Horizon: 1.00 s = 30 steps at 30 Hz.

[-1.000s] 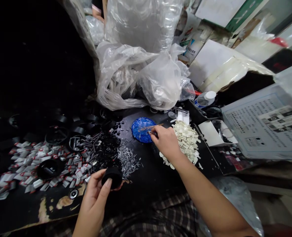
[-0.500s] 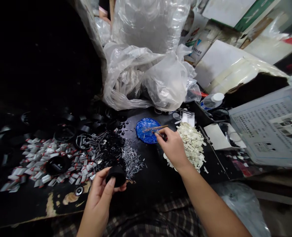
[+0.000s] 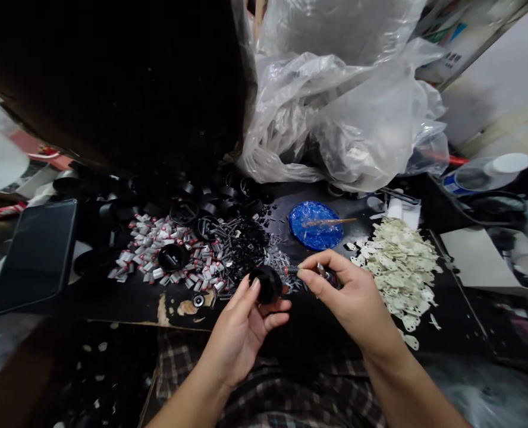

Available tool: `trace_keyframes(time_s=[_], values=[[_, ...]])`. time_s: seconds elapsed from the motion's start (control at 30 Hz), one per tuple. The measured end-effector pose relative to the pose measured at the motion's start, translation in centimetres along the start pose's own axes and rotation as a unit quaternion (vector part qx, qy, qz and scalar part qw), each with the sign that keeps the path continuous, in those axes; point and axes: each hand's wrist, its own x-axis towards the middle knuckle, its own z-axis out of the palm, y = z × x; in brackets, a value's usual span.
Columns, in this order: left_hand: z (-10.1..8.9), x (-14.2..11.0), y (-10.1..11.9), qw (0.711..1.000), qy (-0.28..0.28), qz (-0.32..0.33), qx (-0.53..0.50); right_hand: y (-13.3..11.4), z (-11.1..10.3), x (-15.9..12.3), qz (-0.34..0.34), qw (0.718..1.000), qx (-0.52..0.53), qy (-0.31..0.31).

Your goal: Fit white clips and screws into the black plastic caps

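My left hand (image 3: 246, 321) holds a black round cap (image 3: 266, 284), its open side tilted up toward my right hand. Between thumb and forefinger, my right hand (image 3: 346, 297) pinches a small grey cylinder with a red end (image 3: 291, 270), close to the cap's rim. A dark object with a metal part (image 3: 329, 274) also shows inside the right hand; I cannot make out its kind. Beyond the hands lies a blue round lid (image 3: 306, 238) coated in something shiny, with a thin brown stick (image 3: 335, 221) across it.
Left of the hands are heaped grey cylinders with red ends (image 3: 145, 244), springs (image 3: 228, 235), black bits (image 3: 253, 244) and grey slivers (image 3: 275, 255). Pale flat plates (image 3: 402, 261) are piled at right. Plastic bags (image 3: 335, 131) stand behind; a dark tablet (image 3: 36, 249) leans at far left.
My right hand has come back from the blue lid to beside the black cap. The stick lies on the lid. The camera view has swung left.
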Motion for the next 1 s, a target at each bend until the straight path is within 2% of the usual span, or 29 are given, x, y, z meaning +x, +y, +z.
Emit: trace_keyframes(time_s=[0.17,0.27,0.33,0.43,0.5,0.53,0.6,0.67,0.73,0.77,0.8,0.9,1.0], values=[[-0.1,-0.3,-0.1,0.999,-0.029,0.022,0.031,-0.4,0.1,-0.1,-0.012,1.0,-0.007,-0.027],[-0.5,-0.5,-0.3,0.989,-0.005,0.097,0.112,-0.6,0.1,-0.3,-0.006,0.998,-0.026,-0.054],[-0.9,-0.7,-0.5,0.968,0.022,0.161,0.19,-0.5,0.2,-0.6,-0.025,0.997,-0.056,-0.057],[-1.4,-0.9,-0.6,0.944,0.03,0.198,0.261,-0.2,0.4,-1.3,-0.132,0.985,-0.114,-0.01],[-1.6,-1.0,-0.6,0.951,0.013,0.179,0.253,0.0,0.5,-1.8,-0.21,0.968,-0.139,0.015],[-1.6,-1.0,-0.6,0.958,0.001,0.162,0.238,0.1,0.4,-1.9,-0.225,0.964,-0.14,0.016],[-1.7,-1.2,-0.6,0.973,-0.027,0.114,0.201,0.0,0.2,-2.2,-0.177,0.978,-0.104,-0.026],[-2.0,-1.6,-0.7,0.982,-0.049,0.066,0.167,0.0,-0.1,-2.3,-0.051,0.99,-0.007,-0.131],[-2.6,-2.1,-0.9,0.984,-0.06,0.041,0.16,0.1,-0.1,-2.4,0.07,0.964,0.102,-0.234],[-3.1,-2.3,-0.9,0.982,-0.064,0.036,0.172,0.2,-0.1,-2.5,0.105,0.95,0.134,-0.26],[-3.5,-2.6,-1.0,0.978,-0.066,0.037,0.193,0.4,0.1,-2.6,0.125,0.944,0.146,-0.267],[-4.9,-3.2,-1.0,0.96,-0.069,0.049,0.267,0.9,0.7,-3.0,0.141,0.949,0.124,-0.255],[-5.7,-3.5,-1.0,0.952,-0.07,0.05,0.295,1.1,1.2,-3.1,0.144,0.941,0.114,-0.283]])
